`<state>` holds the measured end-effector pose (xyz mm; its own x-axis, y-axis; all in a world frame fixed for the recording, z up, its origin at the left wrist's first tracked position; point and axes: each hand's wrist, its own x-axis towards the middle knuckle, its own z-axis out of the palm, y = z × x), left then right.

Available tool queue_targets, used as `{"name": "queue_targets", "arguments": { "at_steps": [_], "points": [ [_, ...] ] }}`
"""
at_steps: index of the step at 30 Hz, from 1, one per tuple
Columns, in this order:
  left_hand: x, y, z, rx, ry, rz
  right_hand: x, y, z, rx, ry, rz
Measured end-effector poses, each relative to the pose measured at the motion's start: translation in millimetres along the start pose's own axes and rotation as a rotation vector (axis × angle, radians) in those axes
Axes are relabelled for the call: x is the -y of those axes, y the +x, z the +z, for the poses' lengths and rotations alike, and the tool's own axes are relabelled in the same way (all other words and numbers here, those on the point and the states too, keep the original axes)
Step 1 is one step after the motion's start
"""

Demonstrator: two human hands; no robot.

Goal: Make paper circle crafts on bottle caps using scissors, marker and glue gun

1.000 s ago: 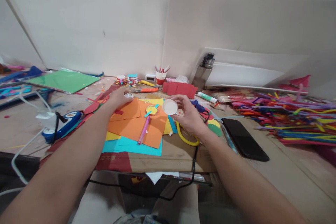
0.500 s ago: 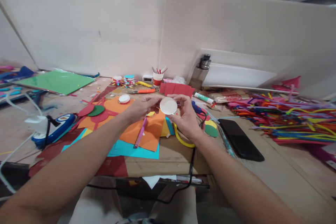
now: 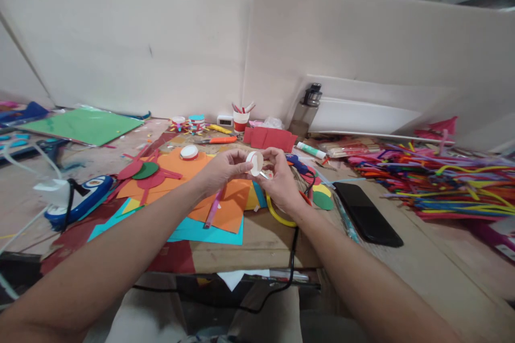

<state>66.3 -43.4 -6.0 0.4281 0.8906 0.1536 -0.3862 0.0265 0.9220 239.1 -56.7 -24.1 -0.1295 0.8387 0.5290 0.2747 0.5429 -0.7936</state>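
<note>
The thumb and fingers of my left hand (image 3: 229, 169) pinch a shallow white paper cup base (image 3: 255, 163), its hollow side partly facing me. Close on its right is my right hand (image 3: 279, 177), fingers curled, also near the rim. A narrow shiny blade tip (image 3: 264, 174) shows between the right fingers, and an orange-red handle (image 3: 305, 198) sticks out behind that hand; the tool's kind is mostly hidden. Below the hands lie orange paper sheets (image 3: 227, 214) and a purple marker (image 3: 214, 209). A similar white-and-red round piece (image 3: 189, 152) sits to the left.
A black phone (image 3: 367, 214) and a heap of coloured pipe cleaners (image 3: 446, 182) lie right. Red paper (image 3: 269, 138), a dark bottle (image 3: 306, 112) and a pen cup (image 3: 241, 120) stand behind. A blue power strip (image 3: 82, 201) is left; a black cable (image 3: 295, 252) hangs over the front edge.
The white cup base has turned from its flat round face to its side and hollow, now mainly in my left hand. A blade tip and orange-red handle have come into view at my right hand.
</note>
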Motion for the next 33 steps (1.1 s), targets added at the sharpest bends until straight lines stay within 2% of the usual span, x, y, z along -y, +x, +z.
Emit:
{"name": "queue_targets", "arguments": {
  "at_steps": [3, 5, 6, 7, 10, 13, 16, 20, 24, 29, 33],
  "points": [
    [0.8, 1.3, -0.5, 0.006, -0.091, -0.035, 4.2, 2.6, -7.9, 0.070, -0.089, -0.021],
    [0.6, 3.0, -2.0, -0.010, -0.176, -0.080, 5.2, 7.5, -20.5, 0.112, -0.220, -0.051],
    [0.2, 3.9, -2.9, -0.025, -0.216, -0.104, 4.6, 10.6, -28.6, 0.101, -0.303, -0.055],
    [-0.4, 4.6, -3.8, -0.041, -0.250, -0.124, 3.2, 13.8, -37.3, 0.037, -0.399, -0.038],
    [-3.4, 6.2, -6.4, -0.095, -0.312, -0.168, -3.7, 21.5, -61.8, -0.121, -0.733, 0.090],
    [-7.8, 6.7, -7.8, -0.170, -0.353, -0.190, -9.5, 23.9, -76.1, -0.043, -1.088, 0.328],
    [-11.2, 6.5, -7.9, -0.212, -0.366, -0.189, -12.3, 24.5, -79.9, 0.094, -1.271, 0.488],
    [-10.4, 5.5, -7.2, -0.201, -0.345, -0.153, -21.0, 28.7, -81.1, 0.181, -1.308, 0.567],
    [-4.7, 4.0, -7.2, -0.145, -0.341, -0.062, -37.7, 34.1, -81.5, 0.204, -1.294, 0.579],
    [-1.0, 2.7, -5.0, -0.074, -0.295, -0.047, -51.7, 40.7, -77.1, 0.173, -1.200, 0.606],
    [-2.6, 3.1, -4.5, -0.080, -0.260, -0.048, -54.0, 46.7, -82.8, 0.108, -1.034, 0.664]
  ]
}}
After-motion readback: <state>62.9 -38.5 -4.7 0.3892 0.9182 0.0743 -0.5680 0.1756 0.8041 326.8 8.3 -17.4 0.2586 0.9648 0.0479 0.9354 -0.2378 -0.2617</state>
